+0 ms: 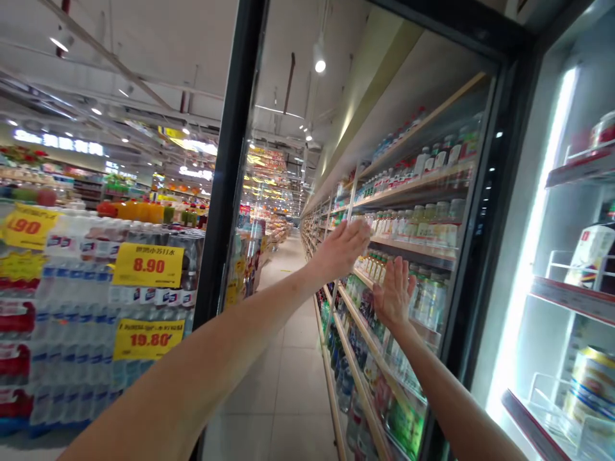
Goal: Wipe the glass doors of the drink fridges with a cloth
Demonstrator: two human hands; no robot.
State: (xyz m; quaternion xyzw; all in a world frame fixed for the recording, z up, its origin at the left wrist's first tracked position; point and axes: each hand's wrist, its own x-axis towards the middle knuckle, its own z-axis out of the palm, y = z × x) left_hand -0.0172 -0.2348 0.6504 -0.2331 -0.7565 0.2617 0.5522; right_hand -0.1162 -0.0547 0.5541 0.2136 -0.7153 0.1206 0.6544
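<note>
A tall glass door in a black frame stands swung out from a lit drinks cooler. My left hand reaches across it from the lower left, fingers extended to the right and slightly blurred. It holds nothing. Lower and to the right, my right hand is raised with fingers up and thumb out to the left, also holding nothing. Both hands are at the glass, but I cannot tell whether they touch it. Shelves of bottles show in the pane behind the hands, seen through it or reflected.
Inside the cooler at right are a white carton and a gold-topped can on wire-fronted shelves. Stacked packs of bottled water stand at left, with yellow price signs. A tiled floor runs down the aisle.
</note>
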